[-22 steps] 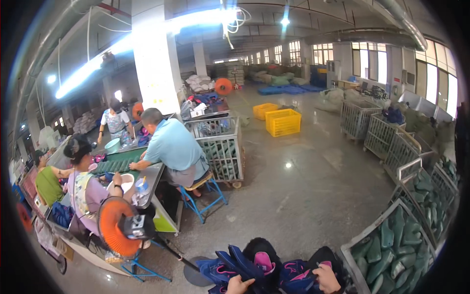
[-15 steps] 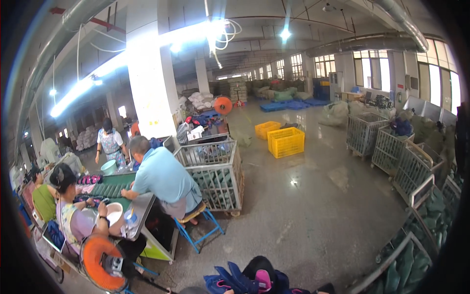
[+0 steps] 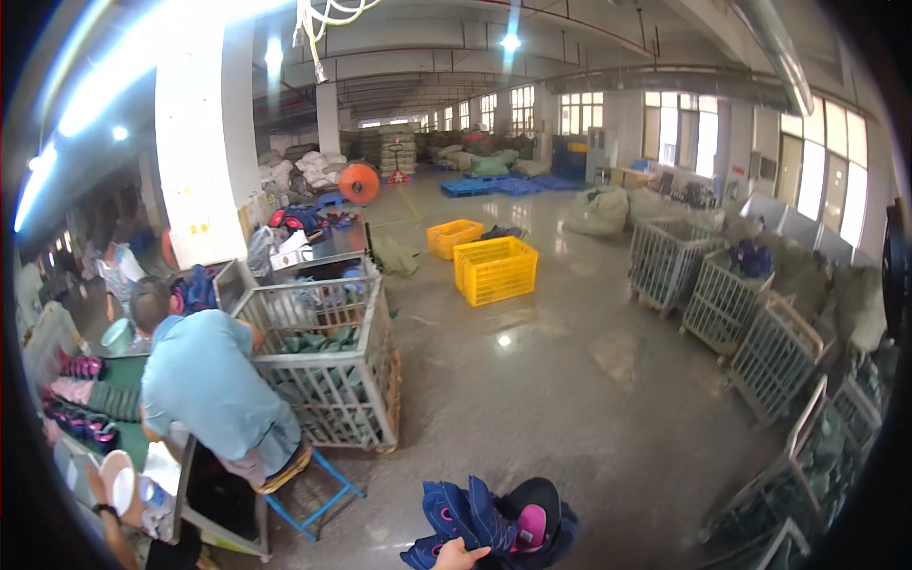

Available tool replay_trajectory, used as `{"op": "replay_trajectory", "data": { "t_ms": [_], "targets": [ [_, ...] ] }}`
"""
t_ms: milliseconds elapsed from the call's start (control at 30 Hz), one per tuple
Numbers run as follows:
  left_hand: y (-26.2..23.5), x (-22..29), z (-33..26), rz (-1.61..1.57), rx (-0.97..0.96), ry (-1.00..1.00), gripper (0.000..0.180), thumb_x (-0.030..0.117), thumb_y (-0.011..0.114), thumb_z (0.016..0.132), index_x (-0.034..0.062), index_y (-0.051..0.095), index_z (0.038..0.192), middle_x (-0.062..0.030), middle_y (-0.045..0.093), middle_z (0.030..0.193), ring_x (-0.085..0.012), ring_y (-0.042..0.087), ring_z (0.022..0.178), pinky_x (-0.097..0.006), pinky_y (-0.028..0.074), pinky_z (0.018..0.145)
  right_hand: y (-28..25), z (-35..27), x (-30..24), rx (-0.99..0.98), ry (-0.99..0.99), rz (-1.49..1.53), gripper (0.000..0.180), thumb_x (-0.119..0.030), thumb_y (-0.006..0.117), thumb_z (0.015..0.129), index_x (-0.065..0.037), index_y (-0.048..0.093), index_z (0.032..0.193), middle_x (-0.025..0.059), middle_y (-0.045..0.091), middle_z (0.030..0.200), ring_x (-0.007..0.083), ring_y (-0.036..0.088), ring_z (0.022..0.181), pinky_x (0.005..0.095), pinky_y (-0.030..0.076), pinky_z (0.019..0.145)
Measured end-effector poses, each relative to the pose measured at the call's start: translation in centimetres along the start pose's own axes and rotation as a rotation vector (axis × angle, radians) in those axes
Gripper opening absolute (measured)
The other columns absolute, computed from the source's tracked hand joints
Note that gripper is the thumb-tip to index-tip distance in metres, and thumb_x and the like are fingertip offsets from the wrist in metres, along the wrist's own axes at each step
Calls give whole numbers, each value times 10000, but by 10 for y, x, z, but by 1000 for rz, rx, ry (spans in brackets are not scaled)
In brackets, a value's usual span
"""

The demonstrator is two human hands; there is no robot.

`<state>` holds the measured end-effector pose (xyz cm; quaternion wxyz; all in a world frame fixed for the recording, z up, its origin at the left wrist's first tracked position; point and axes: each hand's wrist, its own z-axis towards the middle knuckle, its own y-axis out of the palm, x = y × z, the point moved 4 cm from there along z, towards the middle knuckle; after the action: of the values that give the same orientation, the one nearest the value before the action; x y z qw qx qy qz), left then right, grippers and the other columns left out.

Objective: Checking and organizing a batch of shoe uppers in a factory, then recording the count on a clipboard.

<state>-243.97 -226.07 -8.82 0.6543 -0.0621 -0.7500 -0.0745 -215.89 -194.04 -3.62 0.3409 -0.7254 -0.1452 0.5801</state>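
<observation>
- The dark blue shoes (image 3: 489,527) are bunched together at the bottom edge of the frame, just right of its centre line, apart from the stools and carts around them.
- Two narrower blue pieces on the left of the bunch stand with their tops tilted toward the upper left; the long side of the middle one slopes down to the right.
- On the right of the bunch, a round, dark opening with a pink lining (image 3: 530,528) faces up.
- The left hand (image 3: 461,554) touches the bunch from below, left of its middle, so most of the shoes lie up and to the right of it. It holds them, thumb across the near face and pointing right; its other fingers are hidden, so how far they wrap cannot be told.
- The right hand is out of the frame and its state cannot be told; the left is the only own hand seen near the shoes.
- Beyond the bunch, grey floor (image 3: 570,408) runs up the middle to two yellow crates (image 3: 496,273).
- At lower left, a co-worker in a light blue shirt (image 3: 214,385) sits on a blue-legged stool (image 3: 328,494), with a barred metal cart (image 3: 328,404) of green pieces just beside.
- More barred carts (image 3: 727,299) line the right side, well apart from the shoes.
</observation>
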Motion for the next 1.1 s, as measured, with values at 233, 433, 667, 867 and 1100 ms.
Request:
{"op": "replay_trajectory", "data": {
  "t_ms": [233, 433, 667, 867, 1100],
  "targets": [
    [9, 14, 206, 235, -241, 95, 445, 340, 709, 715, -57, 606, 887, -239, 629, 835, -369, 603, 797, -420, 464, 700, 14, 187, -17, 150, 156, 168, 229, -250, 554, 815, -49, 581, 707, 113, 502, 552, 334, 488, 534, 407, 410, 538],
    [20, 57, 383, 414, -103, 94, 435, 328, 726, 702, -65, 583, 821, -215, 611, 774, -314, 590, 745, -401, 457, 662, 30, 364, 14, 229, 287, 399, 254, -271, 546, 824, -57, 573, 690, 92, 488, 531, 312, 475, 502, 400, 403, 513],
    [24, 103, 559, 186, 79, 34, 185, 100, 702, 746, -25, 608, 845, -77, 636, 783, -167, 568, 727, -309, 464, 692, 37, 609, 36, 252, 389, 709, 285, -297, 537, 835, -67, 564, 669, 68, 471, 507, 286, 460, 465, 392, 396, 483],
    [38, 198, 673, 79, 264, 63, 135, 102, 673, 769, -18, 616, 793, -64, 639, 714, -147, 561, 642, -316, 460, 621, 3, 808, 17, 108, 1106, 1031, 361, -403, 441, 859, -173, 432, 581, 3, 404, 475, 160, 369, 369, 295, 288, 323],
    [26, 190, 881, 233, 453, 98, 247, 158, 715, 758, -31, 557, 747, -34, 528, 633, -128, 432, 585, -341, 388, 528, -9, 1018, 36, 195, 742, 960, 216, -288, 517, 808, -170, 454, 638, -19, 407, 486, 122, 362, 337, 255, 291, 286]
  ]
}}
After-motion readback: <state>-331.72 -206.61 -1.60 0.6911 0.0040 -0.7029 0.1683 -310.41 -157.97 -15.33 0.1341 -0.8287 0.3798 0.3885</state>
